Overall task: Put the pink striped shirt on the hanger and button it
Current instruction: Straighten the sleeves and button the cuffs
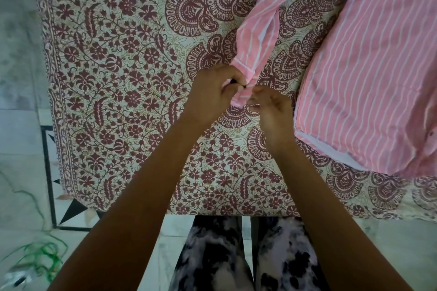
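The pink striped shirt lies on the printed bedspread, its body at the right and one sleeve stretched down toward me. My left hand pinches the sleeve cuff with curled fingers, a small dark button showing at its fingertips. Just right of the cuff, my right hand has its fingers curled and its thumb tip at the cuff's edge; whether it grips the cloth is unclear. No hanger is in view.
The bed's near edge runs across the lower frame, with my patterned trousers below it. Marble floor with a black tile border lies at the left. A green string tangle sits on the floor at bottom left.
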